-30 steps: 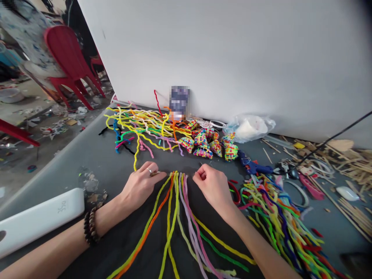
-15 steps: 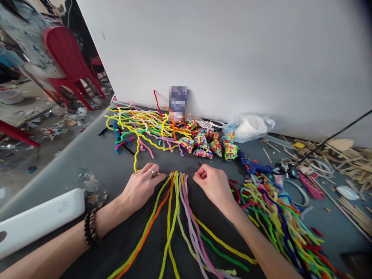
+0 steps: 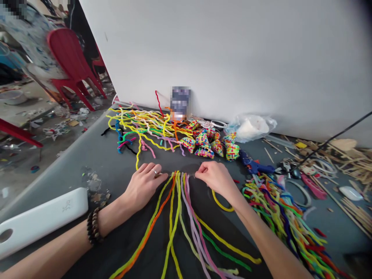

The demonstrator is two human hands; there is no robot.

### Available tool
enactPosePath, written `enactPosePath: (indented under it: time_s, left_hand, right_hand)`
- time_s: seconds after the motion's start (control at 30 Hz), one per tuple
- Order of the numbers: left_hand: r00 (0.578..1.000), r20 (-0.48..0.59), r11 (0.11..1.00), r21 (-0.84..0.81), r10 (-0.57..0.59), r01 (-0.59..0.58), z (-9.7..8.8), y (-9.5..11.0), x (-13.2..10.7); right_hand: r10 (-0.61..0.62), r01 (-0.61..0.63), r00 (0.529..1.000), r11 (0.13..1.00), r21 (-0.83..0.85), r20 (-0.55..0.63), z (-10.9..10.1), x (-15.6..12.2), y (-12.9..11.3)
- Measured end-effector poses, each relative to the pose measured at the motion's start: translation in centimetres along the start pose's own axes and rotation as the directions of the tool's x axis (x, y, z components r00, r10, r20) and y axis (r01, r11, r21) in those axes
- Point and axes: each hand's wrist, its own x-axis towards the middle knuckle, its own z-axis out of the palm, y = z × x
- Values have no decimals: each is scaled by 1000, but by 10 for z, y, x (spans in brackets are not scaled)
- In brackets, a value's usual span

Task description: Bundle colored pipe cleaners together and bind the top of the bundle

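Note:
Several pipe cleaners (image 3: 177, 209), yellow, orange, lilac and green, fan out toward me on a dark grey table (image 3: 95, 155). Their far ends meet between my hands. My left hand (image 3: 143, 186), with a ring and a bead bracelet at the wrist, rests fingers-down on the left end of a thin stick or wire at those ends. My right hand (image 3: 216, 179) pinches the right end of it, fingers curled. A yellow pipe cleaner (image 3: 221, 203) loops under my right wrist.
A tangle of pipe cleaners (image 3: 139, 126) and several woven multicoloured cones (image 3: 209, 144) lie at the back. Another pipe cleaner pile (image 3: 279, 213), a blue glue gun (image 3: 255, 166), a plastic bag (image 3: 251, 128) and wooden sticks (image 3: 354, 162) are right. A white case (image 3: 40, 219) lies left. Red chairs (image 3: 72, 62) stand beyond.
My right hand has lifted and turned slightly, and a yellow pipe cleaner now curls out in a loop beneath its wrist. My left hand stays put.

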Motion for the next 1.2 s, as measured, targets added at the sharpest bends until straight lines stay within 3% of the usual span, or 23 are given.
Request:
enactPosePath:
  time_s: [0.43,0.63,0.73,0.83,0.9,0.97,1.07,1.2]
  left_hand:
    - [999,13,998,-55,44,-43,3,-3,-1]
    - [997,62,997,-53,51,-48,0,-2,0]
    - [994,91,998,-31,64,-61,2,-3,0]
    - [989,129,997,-12,78,-77,3,-4,0]
    - [986,143,996,-8,87,-87,4,-5,0]
    - [984,155,996,-10,89,-88,4,-4,1]
    - [983,167,997,-11,80,-79,5,-4,0]
    - [981,173,996,-11,92,-91,5,-4,1]
  right_hand:
    - [-24,13,993,996,92,118,-8,4,0]
    - [-23,23,1000,1000,17,20,-11,8,10]
    - [-179,179,984,984,19,-11,-14,4,16]
    - [-479,479,877,871,-109,24,-14,-8,16]
    - [-559,570,820,771,-285,127,-12,-18,12]
    - [-513,546,834,718,-431,203,-13,-26,9]
    - [-396,448,893,724,-524,216,-18,-32,9]
    - [-361,431,901,687,-584,240,-26,-33,13]
